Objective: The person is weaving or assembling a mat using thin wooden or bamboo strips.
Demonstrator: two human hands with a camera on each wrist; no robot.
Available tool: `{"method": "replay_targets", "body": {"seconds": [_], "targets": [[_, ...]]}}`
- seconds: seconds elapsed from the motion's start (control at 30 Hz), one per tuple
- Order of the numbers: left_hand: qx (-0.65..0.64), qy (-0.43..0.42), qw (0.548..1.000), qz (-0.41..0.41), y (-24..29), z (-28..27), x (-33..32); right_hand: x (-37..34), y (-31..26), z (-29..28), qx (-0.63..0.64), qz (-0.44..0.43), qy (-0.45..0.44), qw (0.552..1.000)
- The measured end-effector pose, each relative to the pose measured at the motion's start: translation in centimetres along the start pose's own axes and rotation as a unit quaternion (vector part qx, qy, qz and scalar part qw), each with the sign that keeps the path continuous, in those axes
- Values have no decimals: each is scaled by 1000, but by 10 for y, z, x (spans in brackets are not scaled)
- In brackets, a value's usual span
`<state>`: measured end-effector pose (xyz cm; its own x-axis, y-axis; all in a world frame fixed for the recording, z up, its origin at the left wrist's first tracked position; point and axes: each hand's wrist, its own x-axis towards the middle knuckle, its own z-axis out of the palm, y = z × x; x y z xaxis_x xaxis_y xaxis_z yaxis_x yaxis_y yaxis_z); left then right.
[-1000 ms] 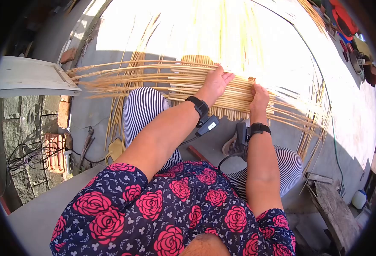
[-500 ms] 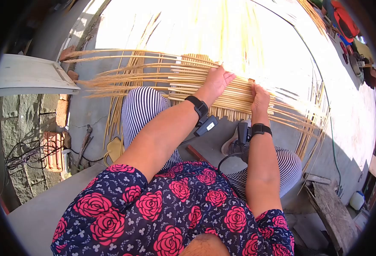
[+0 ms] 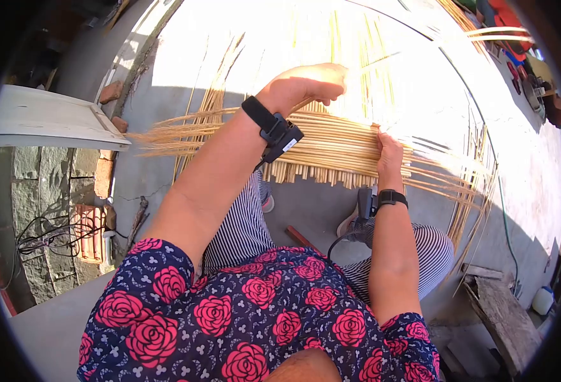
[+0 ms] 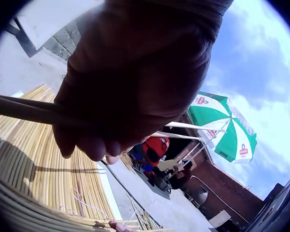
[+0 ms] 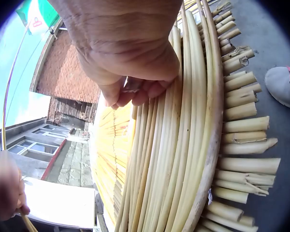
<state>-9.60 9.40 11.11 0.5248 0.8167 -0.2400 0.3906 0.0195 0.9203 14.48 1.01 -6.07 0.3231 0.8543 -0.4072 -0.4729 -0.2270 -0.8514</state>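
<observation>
My left hand (image 3: pixel 312 83) is raised over the far side of a layer of reed stalks (image 3: pixel 338 140). It grips a couple of long reeds (image 4: pixel 19 108), which stick out on both sides of the fist in the left wrist view. Those stalks are lifted off the layer. My right hand (image 3: pixel 390 153) stays low at the right part of the layer, its fingers curled over the crosswise stalks (image 5: pixel 169 145) and pinching at their far edge. Beneath these lie lengthwise reeds, their cut ends (image 5: pixel 246 145) pointing toward me.
Feathery reed tips (image 3: pixel 165 134) reach out left, near a white panel (image 3: pixel 51 118). More loose reeds (image 3: pixel 468 172) lie on the right. A red bar (image 3: pixel 301 237) is on the floor between the legs. Old boards (image 3: pixel 503 318) lie at lower right.
My left hand has risen from the reed layer and swung up and away, taking a couple of stalks along; their tips have left the left side. My right hand keeps its place.
</observation>
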Motion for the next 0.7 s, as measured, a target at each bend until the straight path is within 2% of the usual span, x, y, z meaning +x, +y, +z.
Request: {"method": "replay_targets", "body": {"seconds": [0.03,0.07,0.1,0.13,0.23,0.43,0.53,0.63,0.7], "targets": [[-69,-8,997,18,-22,-1,4,0,-2,1,3,-1,-2,1000],[59,-62,995,-44,-13,0,8,4,0,-1,5,-5,-1,1000],[185,-114,970,-106,-3,4,15,6,3,-2,6,-9,1,1000],[306,-163,923,-165,4,7,18,8,5,-5,6,-10,3,1000],[137,-205,943,-222,-27,10,25,5,3,-5,29,-18,-8,999],[45,-244,929,-273,-35,21,22,8,0,-8,74,6,4,997],[75,-289,914,-275,-50,20,25,12,1,-13,84,17,-13,996],[326,-253,869,-271,-36,29,18,9,-3,-12,117,25,-20,993],[414,-225,863,-183,-51,33,21,12,-1,-13,127,28,-13,991]]}}
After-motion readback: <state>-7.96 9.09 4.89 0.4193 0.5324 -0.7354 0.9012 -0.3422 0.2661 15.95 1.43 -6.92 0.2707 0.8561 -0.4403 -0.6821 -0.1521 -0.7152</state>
